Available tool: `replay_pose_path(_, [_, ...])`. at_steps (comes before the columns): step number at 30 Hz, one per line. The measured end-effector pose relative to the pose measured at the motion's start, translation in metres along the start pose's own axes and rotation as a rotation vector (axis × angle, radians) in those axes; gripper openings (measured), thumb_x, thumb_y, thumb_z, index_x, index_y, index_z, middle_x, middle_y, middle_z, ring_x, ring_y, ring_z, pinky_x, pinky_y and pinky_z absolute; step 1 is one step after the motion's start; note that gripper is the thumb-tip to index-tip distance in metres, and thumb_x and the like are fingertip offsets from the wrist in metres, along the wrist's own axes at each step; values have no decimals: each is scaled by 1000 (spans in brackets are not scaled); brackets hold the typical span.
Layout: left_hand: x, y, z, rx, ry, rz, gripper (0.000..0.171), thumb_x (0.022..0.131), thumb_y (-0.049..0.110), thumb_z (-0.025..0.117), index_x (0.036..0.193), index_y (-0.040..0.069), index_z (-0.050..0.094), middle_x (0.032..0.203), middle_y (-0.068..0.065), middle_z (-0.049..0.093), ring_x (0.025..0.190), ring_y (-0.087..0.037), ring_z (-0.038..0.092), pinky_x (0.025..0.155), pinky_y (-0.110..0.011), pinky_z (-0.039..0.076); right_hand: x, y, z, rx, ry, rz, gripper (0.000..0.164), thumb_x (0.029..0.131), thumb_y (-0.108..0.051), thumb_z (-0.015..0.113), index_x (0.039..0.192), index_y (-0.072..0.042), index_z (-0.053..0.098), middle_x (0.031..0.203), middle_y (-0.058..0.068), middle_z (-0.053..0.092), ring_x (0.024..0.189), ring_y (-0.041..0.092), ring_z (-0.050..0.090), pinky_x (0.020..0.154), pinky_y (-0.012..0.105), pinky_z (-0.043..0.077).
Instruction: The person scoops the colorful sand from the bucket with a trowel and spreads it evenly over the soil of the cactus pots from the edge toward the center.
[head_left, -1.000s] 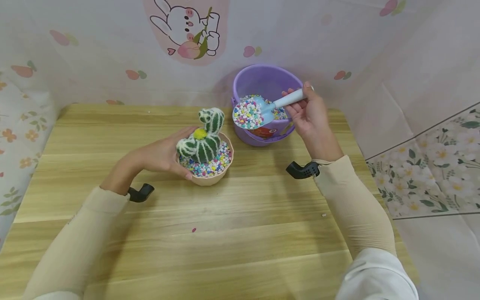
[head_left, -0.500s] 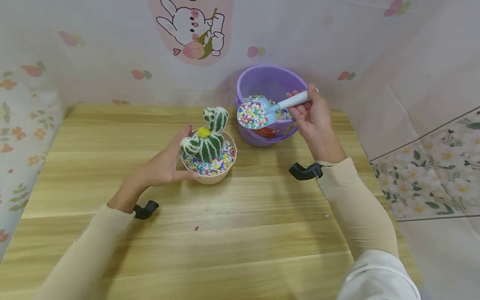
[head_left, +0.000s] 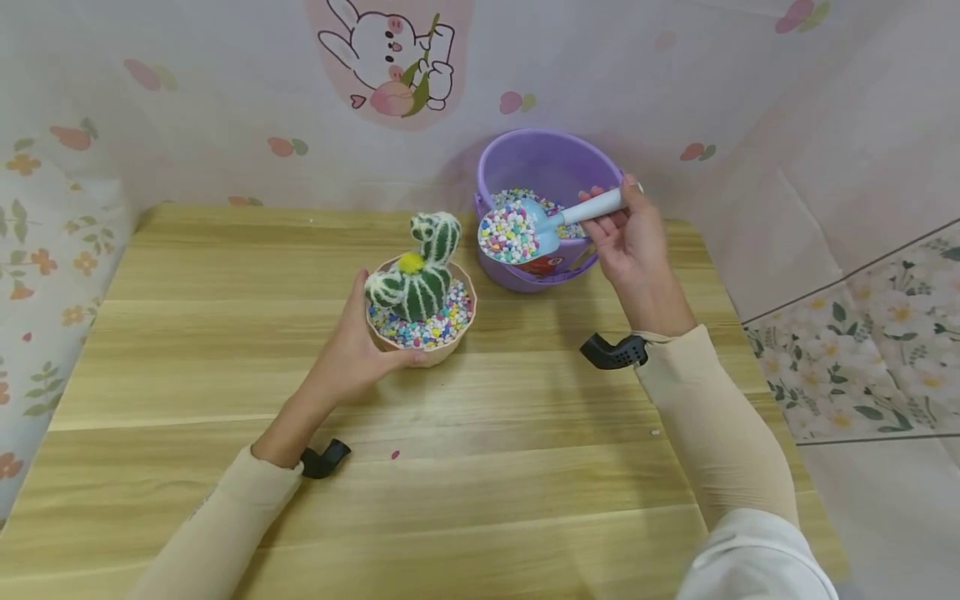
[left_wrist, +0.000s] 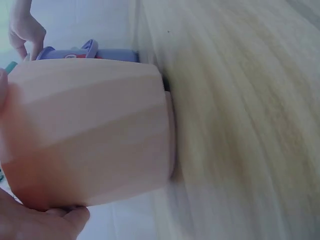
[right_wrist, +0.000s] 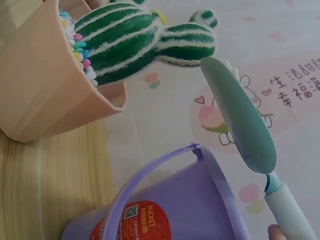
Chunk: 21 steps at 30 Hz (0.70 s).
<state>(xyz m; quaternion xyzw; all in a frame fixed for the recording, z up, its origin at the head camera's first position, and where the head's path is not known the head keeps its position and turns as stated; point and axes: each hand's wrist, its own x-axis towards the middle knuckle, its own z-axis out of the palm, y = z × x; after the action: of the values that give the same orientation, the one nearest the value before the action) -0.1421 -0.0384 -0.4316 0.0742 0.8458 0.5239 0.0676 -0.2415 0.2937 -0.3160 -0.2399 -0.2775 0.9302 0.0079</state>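
Observation:
My left hand (head_left: 350, 350) holds the side of a pale peach flowerpot (left_wrist: 90, 130), thumb at the front of the rim and fingers along its left side. The pot stands on the table. A green felt cactus (head_left: 420, 292) with a yellow flower rises from colourful pebbles (head_left: 435, 329) inside it. In my right hand (head_left: 633, 242) is the white handle of a light blue toy shovel (right_wrist: 240, 115). Its blade, heaped with pebbles in the head view, hangs above the near rim of a purple bucket (head_left: 525, 275), to the right of the pot.
More pebbles (head_left: 517, 197) lie inside the bucket, which stands near the back wall cloth. A red pebble (head_left: 395, 455) and a white one (head_left: 655, 432) lie loose on the wooden table (head_left: 480, 508). Patterned cloth hangs along the back and both sides.
My left hand has shifted round the pot towards its front left, and its forearm has swung right. The loaded shovel stays nearly still over the bucket. The head view has turned slightly.

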Motion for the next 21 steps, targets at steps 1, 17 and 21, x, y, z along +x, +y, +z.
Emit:
replay_pose_path(1, [0, 0, 0, -22, -1, 0, 133, 65, 47, 88, 157, 23, -5, 160, -10, 16, 144, -30, 23, 115, -56, 21, -1, 0, 0, 0, -3, -1, 32, 101, -17, 52, 132, -20, 56, 116, 18, 52, 114, 36, 60, 101, 45, 46])
replay_pose_path(17, [28, -11, -27, -112, -200, 161, 113, 67, 19, 91, 152, 16, 17, 147, -7, 37, 136, -24, 35, 116, -48, 24, -9, 13, -10, -12, -24, -70, 46, 100, -19, 53, 145, -16, 44, 105, 19, 58, 117, 33, 58, 98, 44, 48])
replay_pose_path(21, [34, -15, -32, -109, -247, 159, 113, 69, 20, 90, 152, 16, 14, 146, -6, 36, 136, -23, 35, 114, -48, 26, -12, 15, -14, -15, -35, -86, 47, 100, -19, 53, 146, -13, 42, 107, 18, 58, 111, 33, 62, 97, 45, 49])
